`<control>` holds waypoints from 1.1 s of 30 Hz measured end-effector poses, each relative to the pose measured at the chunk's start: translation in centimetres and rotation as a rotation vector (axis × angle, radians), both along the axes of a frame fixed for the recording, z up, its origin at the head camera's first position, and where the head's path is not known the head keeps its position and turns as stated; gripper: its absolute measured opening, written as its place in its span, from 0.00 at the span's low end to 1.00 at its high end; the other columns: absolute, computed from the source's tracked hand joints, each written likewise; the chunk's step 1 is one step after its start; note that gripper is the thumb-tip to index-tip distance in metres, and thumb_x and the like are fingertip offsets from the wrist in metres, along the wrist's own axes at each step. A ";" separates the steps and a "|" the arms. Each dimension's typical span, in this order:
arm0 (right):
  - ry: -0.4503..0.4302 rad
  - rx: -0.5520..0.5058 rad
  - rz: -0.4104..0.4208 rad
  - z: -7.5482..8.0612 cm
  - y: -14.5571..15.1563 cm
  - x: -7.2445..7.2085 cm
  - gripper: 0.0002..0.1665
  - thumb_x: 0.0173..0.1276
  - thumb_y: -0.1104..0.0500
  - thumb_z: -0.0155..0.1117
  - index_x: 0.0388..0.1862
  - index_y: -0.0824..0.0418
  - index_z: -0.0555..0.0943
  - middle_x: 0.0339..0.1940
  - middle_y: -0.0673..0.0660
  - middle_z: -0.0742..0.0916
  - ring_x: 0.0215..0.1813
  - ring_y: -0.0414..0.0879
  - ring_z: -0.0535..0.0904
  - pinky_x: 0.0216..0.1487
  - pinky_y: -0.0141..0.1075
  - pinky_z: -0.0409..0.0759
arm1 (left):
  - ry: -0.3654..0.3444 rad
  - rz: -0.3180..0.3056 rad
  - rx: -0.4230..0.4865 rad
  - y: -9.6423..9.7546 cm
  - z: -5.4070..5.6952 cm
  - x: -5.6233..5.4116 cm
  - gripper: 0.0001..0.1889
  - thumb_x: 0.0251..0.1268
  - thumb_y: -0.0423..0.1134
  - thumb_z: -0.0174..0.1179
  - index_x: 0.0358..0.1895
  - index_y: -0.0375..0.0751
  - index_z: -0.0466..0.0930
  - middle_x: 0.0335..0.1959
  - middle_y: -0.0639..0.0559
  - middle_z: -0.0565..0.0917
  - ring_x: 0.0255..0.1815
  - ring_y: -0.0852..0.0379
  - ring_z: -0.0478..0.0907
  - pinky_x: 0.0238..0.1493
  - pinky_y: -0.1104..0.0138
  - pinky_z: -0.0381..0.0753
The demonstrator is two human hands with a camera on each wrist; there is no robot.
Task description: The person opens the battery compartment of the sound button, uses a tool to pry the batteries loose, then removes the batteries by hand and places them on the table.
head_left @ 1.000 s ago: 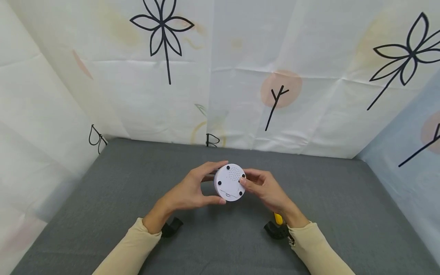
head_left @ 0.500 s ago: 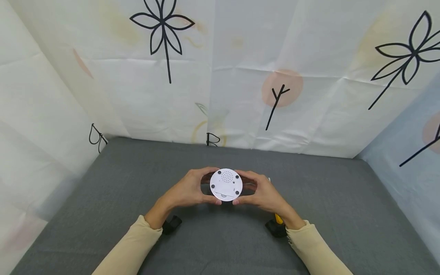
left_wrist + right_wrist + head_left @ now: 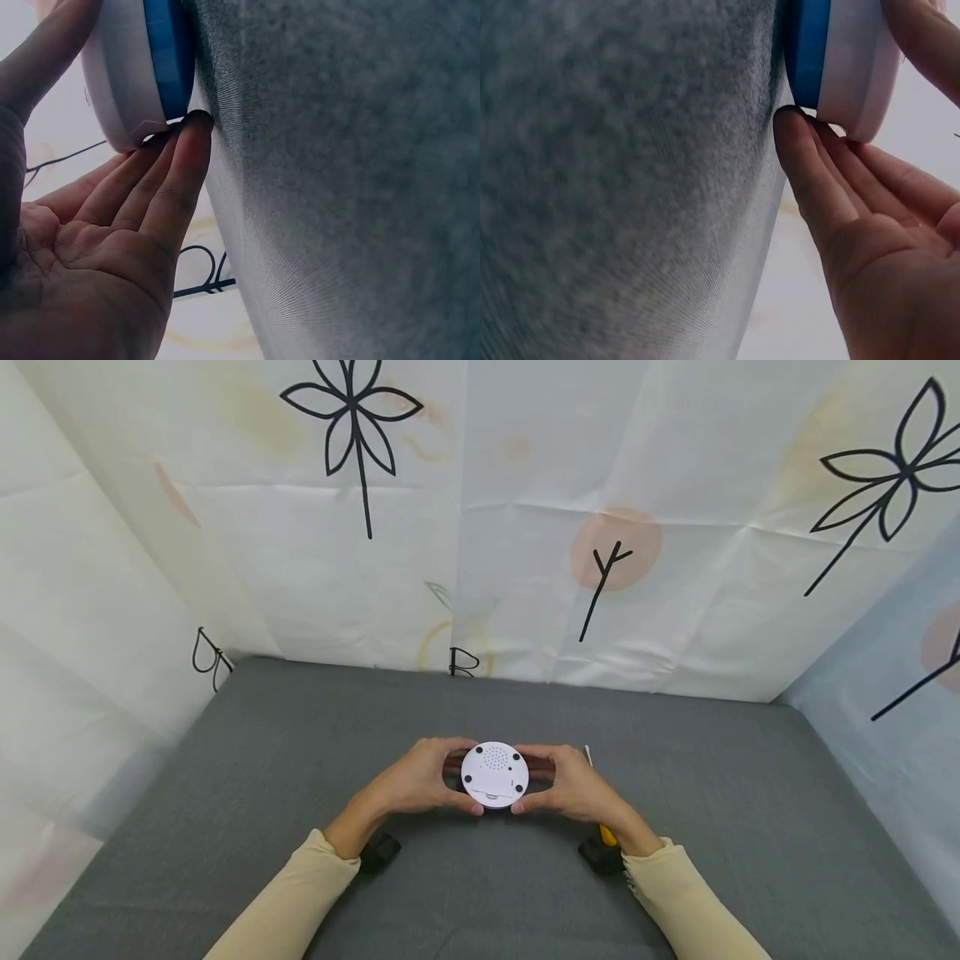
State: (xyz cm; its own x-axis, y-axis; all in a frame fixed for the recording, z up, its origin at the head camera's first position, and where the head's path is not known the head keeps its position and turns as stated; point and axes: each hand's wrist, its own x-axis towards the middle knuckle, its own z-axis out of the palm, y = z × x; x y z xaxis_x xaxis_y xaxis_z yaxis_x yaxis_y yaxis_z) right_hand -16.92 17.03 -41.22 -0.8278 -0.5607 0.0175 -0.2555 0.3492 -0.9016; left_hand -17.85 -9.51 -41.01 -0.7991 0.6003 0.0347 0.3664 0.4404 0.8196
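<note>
A round white device, with speaker holes, black feet and a battery-cover outline on its upward face, is between my hands at the middle of the head view. Its lower part is blue and lies against or just above the grey cloth; I cannot tell which. My left hand holds its left side, thumb at the near rim and fingers around the far side. Opposite, my right hand grips the right side the same way. Both wrist views show fingertips under the white casing, close to the cloth.
Beneath everything is a table covered in grey cloth. A thin tool with a yellow handle lies partly hidden behind my right hand and wrist. White printed curtains enclose the back and sides. Black straps are on both wrists.
The right hand has shifted from thumb on the device's face to a grip on its side. Both hands have lowered the device towards the table, and its face has turned slightly.
</note>
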 end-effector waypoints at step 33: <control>0.052 0.102 0.027 1.3 1.1 0.0 0.48 0.59 0.62 0.80 0.73 0.75 0.67 0.65 0.68 0.80 0.62 0.60 0.80 0.61 0.48 0.78 | -0.012 0.000 -0.024 0.1 -0.2 0.0 0.45 0.46 0.44 0.83 0.69 0.33 0.71 0.57 0.47 0.82 0.54 0.53 0.83 0.54 0.60 0.81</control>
State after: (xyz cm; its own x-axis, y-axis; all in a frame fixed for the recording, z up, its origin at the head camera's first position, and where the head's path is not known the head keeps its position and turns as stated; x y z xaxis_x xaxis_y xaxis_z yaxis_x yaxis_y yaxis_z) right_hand -16.89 18.13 -39.94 -0.8120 -0.5837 0.0017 -0.3112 0.4304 -0.8473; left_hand -17.85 -9.39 -41.21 -0.7991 0.6011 0.0104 0.3568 0.4601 0.8130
